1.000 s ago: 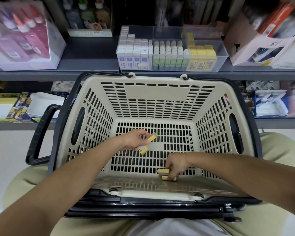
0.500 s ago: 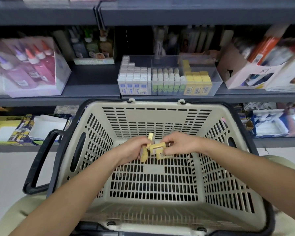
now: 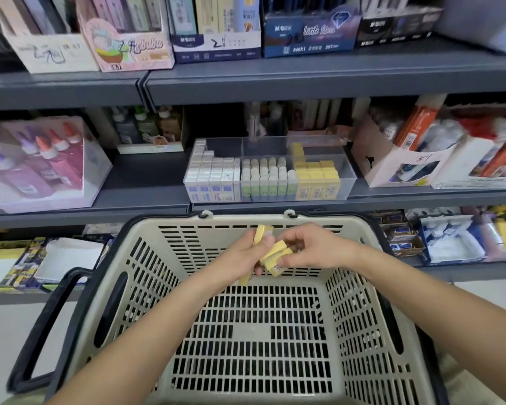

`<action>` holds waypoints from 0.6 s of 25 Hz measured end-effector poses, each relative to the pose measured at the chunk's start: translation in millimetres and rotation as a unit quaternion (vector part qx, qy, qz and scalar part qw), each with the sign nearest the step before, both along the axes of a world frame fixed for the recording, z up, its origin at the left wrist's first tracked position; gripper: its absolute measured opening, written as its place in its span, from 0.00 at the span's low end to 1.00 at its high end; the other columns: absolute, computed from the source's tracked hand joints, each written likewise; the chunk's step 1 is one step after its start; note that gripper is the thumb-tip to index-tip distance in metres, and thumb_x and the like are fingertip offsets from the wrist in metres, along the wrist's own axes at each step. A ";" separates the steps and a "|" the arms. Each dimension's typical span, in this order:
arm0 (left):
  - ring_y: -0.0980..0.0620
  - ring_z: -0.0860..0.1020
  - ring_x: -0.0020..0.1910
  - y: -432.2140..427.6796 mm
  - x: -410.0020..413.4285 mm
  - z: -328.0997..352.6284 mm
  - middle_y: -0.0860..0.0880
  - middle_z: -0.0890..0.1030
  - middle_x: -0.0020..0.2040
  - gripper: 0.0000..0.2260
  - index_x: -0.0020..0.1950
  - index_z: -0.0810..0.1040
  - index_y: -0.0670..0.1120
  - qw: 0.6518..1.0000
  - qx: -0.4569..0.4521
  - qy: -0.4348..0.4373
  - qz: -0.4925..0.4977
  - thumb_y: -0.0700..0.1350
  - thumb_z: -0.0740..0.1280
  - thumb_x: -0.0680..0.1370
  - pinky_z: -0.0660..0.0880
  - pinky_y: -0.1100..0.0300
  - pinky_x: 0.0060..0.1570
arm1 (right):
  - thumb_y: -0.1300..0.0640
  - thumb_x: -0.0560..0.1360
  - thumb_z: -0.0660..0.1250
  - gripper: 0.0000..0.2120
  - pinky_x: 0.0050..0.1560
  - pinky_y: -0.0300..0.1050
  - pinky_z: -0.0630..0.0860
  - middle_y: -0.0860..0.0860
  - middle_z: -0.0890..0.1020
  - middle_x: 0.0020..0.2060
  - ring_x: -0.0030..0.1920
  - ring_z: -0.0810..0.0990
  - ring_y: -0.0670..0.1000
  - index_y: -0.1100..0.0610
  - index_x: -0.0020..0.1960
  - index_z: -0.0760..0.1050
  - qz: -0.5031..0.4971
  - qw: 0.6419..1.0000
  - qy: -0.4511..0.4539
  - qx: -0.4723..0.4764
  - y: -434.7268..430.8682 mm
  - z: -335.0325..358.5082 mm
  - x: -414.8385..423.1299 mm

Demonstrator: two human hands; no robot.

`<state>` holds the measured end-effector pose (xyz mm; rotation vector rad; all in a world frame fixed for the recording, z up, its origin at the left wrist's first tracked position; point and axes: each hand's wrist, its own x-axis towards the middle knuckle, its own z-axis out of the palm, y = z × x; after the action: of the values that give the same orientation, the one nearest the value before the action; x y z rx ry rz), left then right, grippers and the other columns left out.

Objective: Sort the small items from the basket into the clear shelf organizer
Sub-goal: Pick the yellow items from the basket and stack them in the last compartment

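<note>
Grey metal shelves (image 3: pixel 304 83) are carrying boxes of stationery (image 3: pixel 216 45); a pale floor (image 3: pixel 3 325) is showing below, and blurred bottles (image 3: pixel 50 159), perhaps glue, are sitting left.

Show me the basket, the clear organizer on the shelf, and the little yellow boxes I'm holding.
basket (image 3: pixel 231 221), head view, beige far rim.
clear organizer (image 3: pixel 263 147), head view, bare rear wall of the middle compartment.
yellow boxes (image 3: pixel 275 249), head view, top face of the middle held box.

Clear box (image 3: pixel 95 176) w/ purple & red bottles (image 3: pixel 56 159), maybe glue, on mid shelf (image 3: pixel 146 185); display cartons (image 3: pixel 216 45) on top shelf (image 3: pixel 304 80).
</note>
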<state>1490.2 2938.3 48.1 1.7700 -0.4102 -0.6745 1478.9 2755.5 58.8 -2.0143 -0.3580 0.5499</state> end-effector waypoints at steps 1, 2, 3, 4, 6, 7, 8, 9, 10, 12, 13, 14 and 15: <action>0.59 0.70 0.30 -3.0 1.3 1.2 0.50 0.73 0.37 0.10 0.52 0.68 0.44 1.000 0.010 -0.014 0.001 0.50 0.55 0.81 0.68 0.67 0.28 | 0.66 0.71 0.70 0.11 0.44 0.36 0.73 0.51 0.80 0.40 0.37 0.75 0.42 0.63 0.53 0.78 -0.001 1.000 0.000 0.005 -1.0 1.1 1.0; 0.59 0.71 0.32 -5.3 2.1 1.0 0.50 0.73 0.39 0.09 0.55 0.68 0.44 0.999 0.021 -0.028 0.005 0.49 0.56 0.81 0.69 0.67 0.30 | 0.66 0.70 0.71 0.11 0.43 0.35 0.73 0.51 0.80 0.40 0.37 0.76 0.41 0.63 0.53 0.77 -0.008 1.000 0.001 0.008 -2.1 1.1 1.4; 0.59 0.71 0.34 -7.7 3.2 0.5 0.51 0.73 0.40 0.09 0.56 0.67 0.44 0.999 0.029 -0.039 0.012 0.47 0.56 0.81 0.70 0.66 0.32 | 0.65 0.70 0.71 0.11 0.42 0.34 0.73 0.50 0.80 0.39 0.35 0.76 0.41 0.61 0.52 0.77 -0.026 1.000 0.004 0.013 -4.1 0.7 2.1; 0.58 0.71 0.35 -9.6 3.8 0.7 0.50 0.73 0.41 0.09 0.57 0.68 0.44 0.998 0.031 -0.044 0.020 0.47 0.56 0.81 0.71 0.65 0.34 | 0.64 0.70 0.72 0.11 0.40 0.35 0.73 0.49 0.80 0.37 0.34 0.76 0.41 0.58 0.51 0.76 -0.053 0.998 0.011 0.021 -6.0 0.7 2.8; 0.56 0.71 0.36 -11.3 5.0 3.1 0.49 0.74 0.40 0.10 0.56 0.70 0.43 0.998 0.016 -0.026 0.050 0.48 0.56 0.81 0.71 0.64 0.35 | 0.61 0.70 0.72 0.10 0.31 0.36 0.72 0.48 0.81 0.33 0.29 0.77 0.42 0.55 0.48 0.73 -0.113 0.992 0.028 0.041 -12.2 2.9 4.4; 0.56 0.71 0.35 -12.3 6.1 4.6 0.49 0.75 0.40 0.11 0.56 0.72 0.44 0.998 0.004 -0.011 0.068 0.49 0.56 0.81 0.71 0.64 0.34 | 0.61 0.70 0.72 0.09 0.27 0.35 0.71 0.48 0.82 0.32 0.28 0.78 0.43 0.55 0.47 0.74 -0.136 0.989 0.035 0.049 -16.6 4.9 5.3; 0.56 0.71 0.34 -14.3 7.0 6.5 0.49 0.75 0.40 0.11 0.55 0.72 0.45 0.997 -0.007 0.001 0.082 0.50 0.56 0.81 0.70 0.64 0.34 | 0.60 0.71 0.72 0.07 0.24 0.35 0.70 0.48 0.83 0.33 0.27 0.79 0.44 0.55 0.46 0.75 -0.151 0.986 0.042 0.056 -21.8 7.5 6.0; 0.56 0.71 0.34 -16.3 7.2 8.0 0.49 0.75 0.41 0.11 0.54 0.72 0.45 0.996 -0.011 0.007 0.088 0.51 0.56 0.81 0.70 0.64 0.34 | 0.60 0.71 0.71 0.06 0.23 0.34 0.70 0.49 0.84 0.34 0.27 0.80 0.45 0.55 0.46 0.76 -0.160 0.984 0.049 0.068 -26.3 9.7 5.9; 0.56 0.71 0.34 -18.9 6.8 8.7 0.49 0.75 0.40 0.11 0.54 0.73 0.46 0.996 -0.011 0.009 0.089 0.51 0.56 0.81 0.70 0.65 0.34 | 0.61 0.72 0.70 0.05 0.23 0.33 0.71 0.51 0.84 0.35 0.29 0.81 0.46 0.56 0.46 0.76 -0.166 0.981 0.055 0.088 -29.5 11.9 5.4; 0.55 0.71 0.34 -25.9 5.0 9.2 0.50 0.75 0.40 0.13 0.58 0.72 0.44 0.996 -0.022 0.019 0.085 0.51 0.56 0.81 0.70 0.67 0.31 | 0.64 0.72 0.69 0.05 0.29 0.34 0.75 0.54 0.83 0.37 0.33 0.82 0.47 0.57 0.46 0.76 -0.165 0.975 0.053 0.137 -33.6 15.0 3.8; 0.55 0.71 0.34 -29.8 4.2 9.4 0.50 0.75 0.40 0.14 0.59 0.72 0.44 0.995 -0.032 0.030 0.087 0.51 0.56 0.81 0.69 0.68 0.29 | 0.65 0.72 0.69 0.06 0.32 0.35 0.77 0.54 0.83 0.37 0.34 0.82 0.47 0.57 0.46 0.77 -0.159 0.975 0.045 0.149 -35.1 16.5 2.7; 0.55 0.71 0.34 -33.8 3.8 9.6 0.49 0.75 0.40 0.14 0.60 0.71 0.43 0.994 -0.040 0.040 0.090 0.51 0.56 0.80 0.69 0.68 0.28 | 0.67 0.71 0.69 0.07 0.35 0.35 0.78 0.53 0.82 0.38 0.36 0.82 0.46 0.57 0.46 0.77 -0.151 0.976 0.033 0.152 -36.2 18.2 1.7; 0.56 0.71 0.35 -36.9 3.9 9.7 0.49 0.75 0.42 0.13 0.60 0.71 0.44 0.994 -0.043 0.044 0.095 0.50 0.58 0.80 0.69 0.68 0.28 | 0.67 0.71 0.69 0.08 0.39 0.36 0.78 0.53 0.82 0.39 0.38 0.81 0.46 0.58 0.47 0.77 -0.142 0.978 0.020 0.150 -38.0 19.7 1.1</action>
<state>1494.2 2901.4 57.8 1.6657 -0.2044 -0.5886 1480.0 2717.5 78.4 -1.7207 -0.1155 0.3337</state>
